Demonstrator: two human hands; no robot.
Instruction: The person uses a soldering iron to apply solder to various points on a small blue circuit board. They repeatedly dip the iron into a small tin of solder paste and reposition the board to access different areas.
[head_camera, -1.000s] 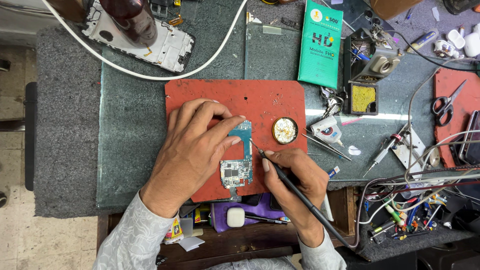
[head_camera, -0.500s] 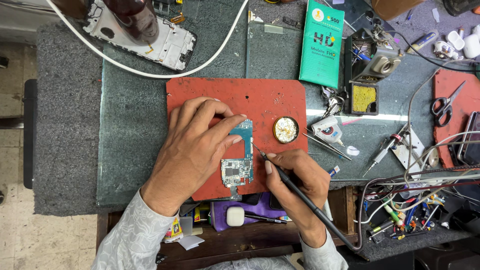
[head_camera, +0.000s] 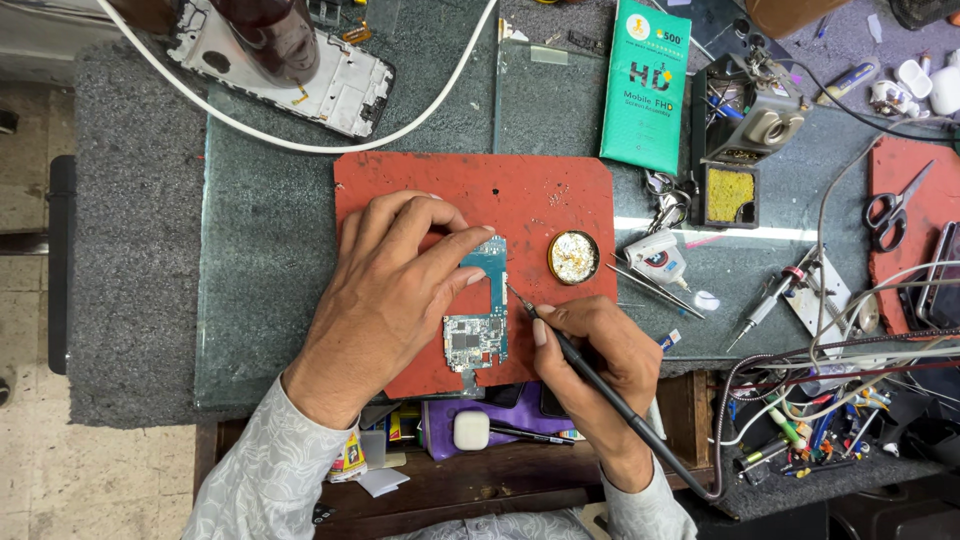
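1. My left hand (head_camera: 395, 290) lies flat-ish on the red mat (head_camera: 560, 195), fingers spread and curled down; its fingertips pin the top edge of the circuit board (head_camera: 480, 330) so it cannot slide.
2. The board sits on the mat's lower middle, a teal L-shaped piece with its chip end toward me and its narrow arm pointing away.
3. My right hand (head_camera: 600, 360) is closed in a pen grip round the soldering iron (head_camera: 590, 375). The tip rests at the board's right edge, just below the left fingertips; whether it truly touches metal I cannot tell.
4. The iron's black cable runs off the mat's lower right corner toward the tangle of wires (head_camera: 830, 390).
5. Right of the mat, nearly touching it, is the round tin (head_camera: 575, 257) with its shiny contents. Further right on the tabletop (head_camera: 250, 300) lie the tweezers (head_camera: 655, 290) and a small white bottle (head_camera: 660, 255).
6. Beyond the mat's far right corner are the green box (head_camera: 645, 85) and the iron stand with its yellow sponge (head_camera: 730, 195).
7. As I judge it, I am working a joint on the board's right edge. The next move calls for a steady left hold and a small, exact shift of the tip, nothing wider.
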